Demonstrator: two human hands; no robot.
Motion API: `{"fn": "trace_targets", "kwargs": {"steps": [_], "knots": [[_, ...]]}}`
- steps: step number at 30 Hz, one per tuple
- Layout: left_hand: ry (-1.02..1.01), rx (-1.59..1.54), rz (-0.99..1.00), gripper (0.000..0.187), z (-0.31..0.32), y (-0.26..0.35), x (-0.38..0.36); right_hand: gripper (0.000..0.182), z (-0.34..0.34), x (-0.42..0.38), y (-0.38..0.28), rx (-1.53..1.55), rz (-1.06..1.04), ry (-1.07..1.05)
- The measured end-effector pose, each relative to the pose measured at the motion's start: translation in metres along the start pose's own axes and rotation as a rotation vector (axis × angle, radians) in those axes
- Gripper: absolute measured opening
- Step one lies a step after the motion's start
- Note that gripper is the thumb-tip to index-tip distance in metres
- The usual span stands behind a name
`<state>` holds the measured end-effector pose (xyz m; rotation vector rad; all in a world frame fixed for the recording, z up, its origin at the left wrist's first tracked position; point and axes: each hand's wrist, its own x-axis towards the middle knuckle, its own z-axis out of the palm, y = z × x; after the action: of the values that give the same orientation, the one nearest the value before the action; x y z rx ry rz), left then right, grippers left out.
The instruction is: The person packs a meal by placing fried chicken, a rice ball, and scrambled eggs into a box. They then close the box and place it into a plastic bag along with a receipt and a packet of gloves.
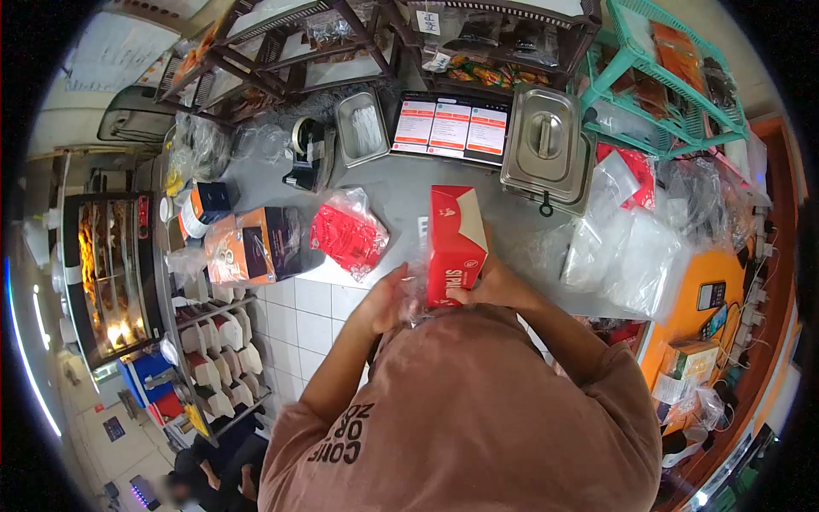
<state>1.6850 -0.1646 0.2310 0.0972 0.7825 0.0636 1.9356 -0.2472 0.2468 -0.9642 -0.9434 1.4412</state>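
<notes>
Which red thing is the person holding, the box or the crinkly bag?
The tall red box. Both hands, left hand and right hand, grip it, while the red bag lies alone on the counter beside it.

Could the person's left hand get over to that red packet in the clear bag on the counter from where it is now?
Probably yes. The left hand is at the clear plastic beside the red box, and the bagged red packet lies just beyond it on the grey counter with nothing between. It would have to let go first.
</notes>
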Motion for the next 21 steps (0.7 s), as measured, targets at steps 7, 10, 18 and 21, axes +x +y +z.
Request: {"fn": "trace_targets", "kwargs": {"steps": [7,10,18,21], "knots": [[0.322,0.362,0.121,0.035,0.017,0.012,-0.064,0.121,-0.002,0.018,0.014,-0.705,-0.198,-0.101],[0.282,0.24,0.293,0.028,-0.007,0.026,-0.064,0.118,0.001,0.026,0.013,-0.835,-0.256,-0.261],[0.618,1.2,0.76,0.043,0.029,0.013,-0.051,0.115,0.026,0.007,-0.038,-1.36,0.063,-0.249],[0.564,1.149,0.796,0.053,0.047,-0.003,-0.04,0.102,0.039,-0.02,-0.04,-1.622,0.025,0.004]]}}
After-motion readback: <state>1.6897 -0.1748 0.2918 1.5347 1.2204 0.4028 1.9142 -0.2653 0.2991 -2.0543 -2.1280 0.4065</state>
